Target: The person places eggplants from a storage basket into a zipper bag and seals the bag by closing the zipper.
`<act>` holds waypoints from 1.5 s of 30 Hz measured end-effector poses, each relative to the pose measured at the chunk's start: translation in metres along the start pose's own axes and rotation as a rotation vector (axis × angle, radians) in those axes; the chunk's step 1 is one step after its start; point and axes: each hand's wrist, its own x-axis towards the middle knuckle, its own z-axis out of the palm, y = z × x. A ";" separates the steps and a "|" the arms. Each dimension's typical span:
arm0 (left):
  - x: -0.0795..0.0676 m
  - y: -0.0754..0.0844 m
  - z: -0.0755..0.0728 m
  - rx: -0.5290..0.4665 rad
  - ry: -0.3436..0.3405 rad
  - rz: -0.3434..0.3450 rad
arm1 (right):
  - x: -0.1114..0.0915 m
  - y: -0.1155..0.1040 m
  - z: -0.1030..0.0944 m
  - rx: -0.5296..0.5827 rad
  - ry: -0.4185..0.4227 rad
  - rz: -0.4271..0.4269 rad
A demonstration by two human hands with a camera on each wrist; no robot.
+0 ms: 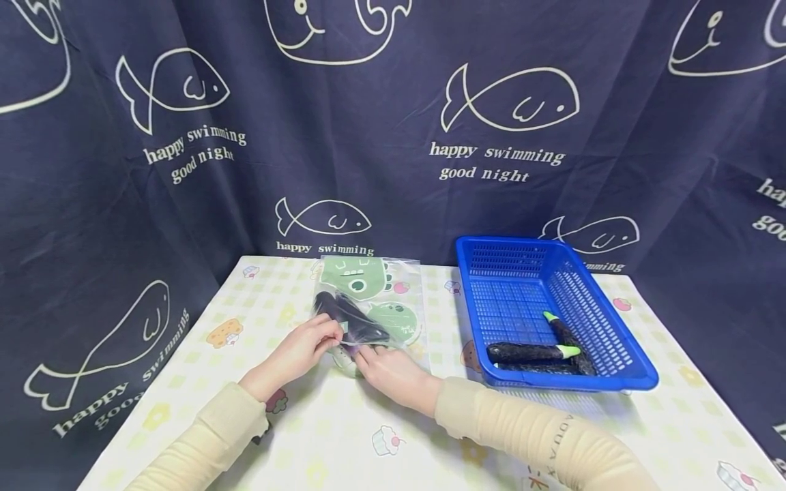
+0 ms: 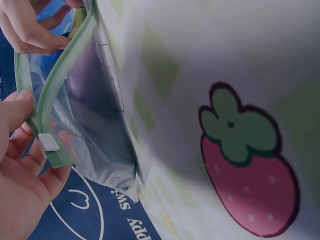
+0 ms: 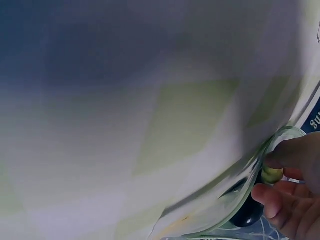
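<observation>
A clear slider zip bag [image 1: 402,283] with green cartoon prints lies on the table, dark eggplants [image 1: 338,315] showing through its film. At its near, open mouth, my left hand [image 1: 311,343] pinches the green zip edge, close to the white slider [image 2: 48,142] in the left wrist view. My right hand [image 1: 393,372] is at the other side of the mouth. In the right wrist view its thumb and fingers are around the pale green stem end [image 3: 271,174] of an eggplant, whose dark body reaches into the bag. The bag's rim runs right beside that thumb.
To the right stands a blue plastic basket [image 1: 555,384] holding several dark long vegetables [image 1: 531,352] with bright green ends. A patterned cloth [image 1: 331,423] covers the table. Behind it hangs a navy curtain [image 1: 393,136] with fish drawings.
</observation>
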 end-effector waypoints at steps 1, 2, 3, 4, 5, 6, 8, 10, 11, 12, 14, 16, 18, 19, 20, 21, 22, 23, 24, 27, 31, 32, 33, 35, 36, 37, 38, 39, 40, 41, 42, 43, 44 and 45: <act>0.000 0.000 0.000 0.001 0.000 -0.001 | 0.001 0.000 0.000 -0.006 -0.001 0.001; 0.000 0.000 0.000 0.002 0.000 -0.002 | 0.001 -0.001 0.000 -0.014 -0.002 0.001; 0.000 0.000 0.000 0.003 0.000 -0.004 | 0.002 -0.001 0.000 -0.023 -0.003 0.001; 0.000 0.000 0.000 0.004 0.000 -0.006 | 0.003 -0.002 -0.001 -0.031 -0.007 0.000; 0.000 0.000 -0.001 0.006 -0.001 -0.009 | 0.003 -0.002 -0.001 -0.038 -0.010 -0.001; 0.000 0.001 -0.001 0.007 -0.002 -0.012 | 0.003 -0.002 -0.001 -0.045 -0.012 -0.004; 0.000 0.001 -0.001 0.009 -0.004 -0.017 | 0.003 -0.003 -0.001 -0.057 -0.021 -0.010; -0.001 0.001 -0.001 0.011 -0.006 -0.019 | 0.003 -0.003 -0.001 -0.064 -0.033 -0.014; -0.001 0.001 -0.001 0.011 -0.006 -0.019 | 0.002 -0.004 -0.001 -0.067 -0.038 -0.016; -0.001 0.001 -0.001 0.011 -0.007 -0.019 | 0.002 -0.004 -0.001 -0.069 -0.040 -0.018; -0.001 0.000 -0.001 0.009 -0.007 -0.019 | 0.002 -0.004 -0.002 -0.065 -0.046 -0.022; -0.001 0.000 -0.001 0.007 -0.007 -0.019 | 0.001 -0.003 -0.004 -0.058 -0.048 -0.030; -0.001 0.000 -0.001 0.005 -0.008 -0.018 | 0.000 -0.002 -0.008 -0.040 -0.050 -0.040; -0.001 0.000 -0.001 0.003 -0.008 -0.017 | -0.001 -0.001 -0.010 -0.029 -0.053 -0.047; -0.001 0.000 -0.001 0.003 -0.009 -0.016 | -0.002 0.000 -0.013 -0.018 -0.054 -0.053; -0.001 0.000 -0.001 0.003 -0.009 -0.015 | -0.003 0.001 -0.015 -0.011 -0.055 -0.060; -0.001 0.000 -0.001 0.003 -0.010 -0.014 | -0.004 0.003 -0.017 -0.001 -0.057 -0.064; -0.001 0.000 -0.001 0.004 -0.009 -0.013 | -0.006 0.004 -0.019 0.009 -0.056 -0.067; -0.001 0.001 -0.001 0.004 -0.008 -0.012 | -0.007 0.005 -0.021 0.014 -0.056 -0.070; -0.001 0.001 -0.001 0.008 -0.008 -0.014 | -0.010 0.009 -0.026 0.031 -0.047 -0.078; -0.001 0.001 -0.002 0.008 -0.007 -0.014 | -0.015 0.015 -0.034 0.038 -0.049 -0.108; -0.001 0.001 -0.002 0.007 -0.006 -0.013 | -0.016 0.016 -0.035 0.039 -0.053 -0.117; -0.002 0.002 -0.002 0.006 -0.005 -0.012 | -0.017 0.018 -0.037 0.039 -0.056 -0.124; -0.002 0.002 -0.003 0.007 -0.003 -0.011 | -0.019 0.021 -0.040 0.037 -0.056 -0.132; -0.003 0.001 -0.002 0.009 -0.002 -0.010 | -0.020 0.023 -0.042 0.037 -0.050 -0.135; -0.003 0.001 -0.003 0.010 -0.001 -0.010 | -0.021 0.025 -0.044 0.038 -0.041 -0.137; -0.003 0.001 -0.002 0.012 -0.001 -0.010 | -0.022 0.027 -0.046 0.038 -0.032 -0.138; -0.004 0.001 -0.002 0.015 0.000 -0.010 | -0.023 0.029 -0.048 0.034 -0.023 -0.137; -0.004 0.001 -0.002 0.016 0.001 -0.010 | -0.024 0.032 -0.051 0.032 -0.012 -0.136; -0.004 0.001 -0.002 0.017 0.002 -0.009 | -0.025 0.034 -0.052 0.027 0.003 -0.132; -0.004 0.001 -0.002 0.018 0.003 -0.007 | -0.026 0.036 -0.053 0.025 0.013 -0.130; -0.004 0.001 -0.002 0.018 0.003 -0.007 | -0.027 0.039 -0.055 0.026 0.020 -0.127; -0.004 0.001 -0.002 0.018 0.003 -0.007 | -0.028 0.042 -0.056 0.022 0.030 -0.125; -0.005 0.001 -0.003 0.019 0.003 -0.007 | -0.029 0.045 -0.057 0.018 0.042 -0.122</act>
